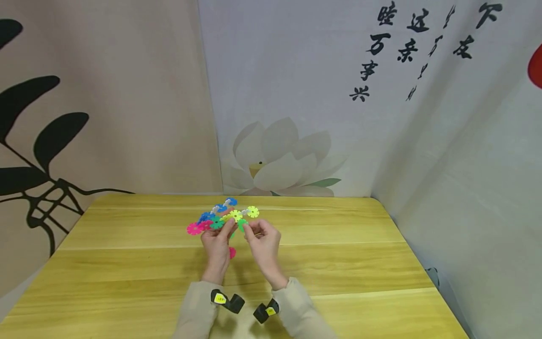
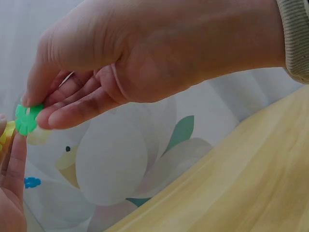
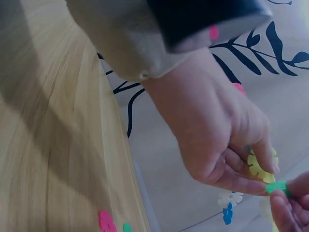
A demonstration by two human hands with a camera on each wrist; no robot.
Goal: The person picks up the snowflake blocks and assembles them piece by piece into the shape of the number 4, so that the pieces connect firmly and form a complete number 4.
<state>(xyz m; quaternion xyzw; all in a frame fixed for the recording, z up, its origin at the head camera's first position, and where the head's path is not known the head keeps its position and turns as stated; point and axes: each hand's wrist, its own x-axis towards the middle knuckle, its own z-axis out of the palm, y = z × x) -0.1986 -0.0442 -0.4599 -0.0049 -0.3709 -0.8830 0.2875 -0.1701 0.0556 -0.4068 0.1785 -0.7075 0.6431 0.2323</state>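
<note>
A chain of notched plastic flower discs in pink (image 1: 194,229), blue (image 1: 206,216), teal (image 1: 217,222), yellow (image 1: 235,215) and white is held just above the table. My left hand (image 1: 217,242) grips the linked discs near a yellow one, thumb on top. My right hand (image 1: 264,242) pinches a bright green disc (image 2: 28,118) between thumb and fingertips, against the yellow part of the chain. In the right wrist view, the left hand's fingers (image 3: 236,181) lie beside a yellow disc (image 3: 261,164) and reach the green one. Fingers partly hide where the discs meet.
The wooden table (image 1: 338,263) has light grain. A pink disc (image 1: 232,253) shows by the left hand; whether it joins the chain I cannot tell. Behind the table hangs a cloth (image 1: 288,94) printed with a lotus and writing. Black devices (image 1: 228,301) are strapped to both wrists.
</note>
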